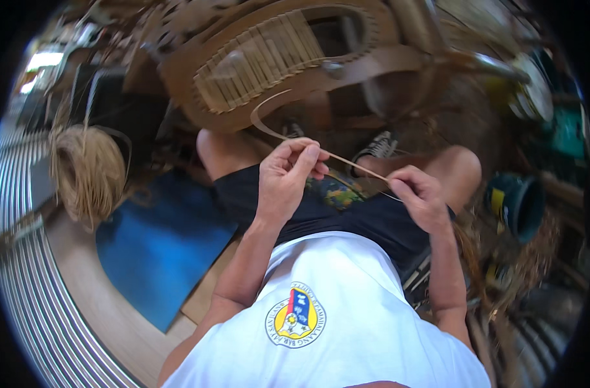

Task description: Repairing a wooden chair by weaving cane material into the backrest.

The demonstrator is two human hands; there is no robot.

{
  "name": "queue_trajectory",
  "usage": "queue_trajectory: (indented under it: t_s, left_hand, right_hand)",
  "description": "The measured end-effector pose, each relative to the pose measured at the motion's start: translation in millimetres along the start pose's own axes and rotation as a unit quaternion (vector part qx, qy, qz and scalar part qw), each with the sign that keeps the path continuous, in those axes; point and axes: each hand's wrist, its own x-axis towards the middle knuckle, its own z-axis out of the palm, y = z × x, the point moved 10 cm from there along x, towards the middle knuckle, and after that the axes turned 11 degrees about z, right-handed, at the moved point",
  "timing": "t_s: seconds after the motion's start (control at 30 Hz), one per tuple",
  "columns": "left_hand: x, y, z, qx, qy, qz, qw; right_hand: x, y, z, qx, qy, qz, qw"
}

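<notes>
A thin, pale cane strip (354, 164) is stretched between my two hands above my lap. My left hand (288, 178) pinches it between thumb and fingers, and a loose end curls up past the fingertips toward the far side. To the right and slightly nearer, my right hand (423, 196) is closed on the same strip, with a short bit showing beside its thumb. Beyond my knees stands a curved wooden frame (178, 72), its opening partly covered by a row of flat pale slats (256, 61). The strip does not visibly touch the frame.
At the left hangs a thick coil of cane strands (88, 171), near a blue sheet (169, 246) and corrugated metal (49, 291). A dark teal bucket (524, 207) lies at the right amid clutter. A camouflage-patterned cloth (339, 196) is by my lap.
</notes>
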Motion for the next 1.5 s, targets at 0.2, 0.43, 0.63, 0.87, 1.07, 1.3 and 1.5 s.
queue_trajectory:
  t_s: [0.2,0.43,0.63,0.87,1.07,1.3,1.5]
  left_hand:
    - [10.4,15.3,-75.1,0.006,0.12,0.04,0.992]
    - [21.2,29.3,-99.2,0.021,0.181,0.078,0.98]
    - [24.5,30.3,-115.7,0.029,0.217,0.109,0.97]
    - [20.7,40.1,-144.2,0.049,0.257,0.12,0.958]
    - [16.6,45.8,-145.1,0.044,0.275,0.134,0.951]
    - [44.2,45.8,-118.9,-0.226,0.131,0.123,0.958]
    - [77.8,143.8,-175.4,-0.307,0.006,0.207,0.929]
  right_hand:
    - [1.2,3.6,-13.5,0.004,-0.021,0.032,0.999]
    - [-2.1,5.2,-27.7,0.001,-0.012,0.054,0.998]
    - [-0.4,3.6,-34.1,-0.026,-0.01,0.06,0.998]
    - [11.2,1.1,-27.7,-0.027,-0.017,0.043,0.999]
    - [13.6,-3.2,-31.4,-0.04,-0.005,0.04,0.998]
    - [-15.1,-29.5,-97.1,-0.242,0.124,-0.086,0.959]
    - [-76.5,-39.1,-186.8,-0.24,0.166,-0.088,0.952]
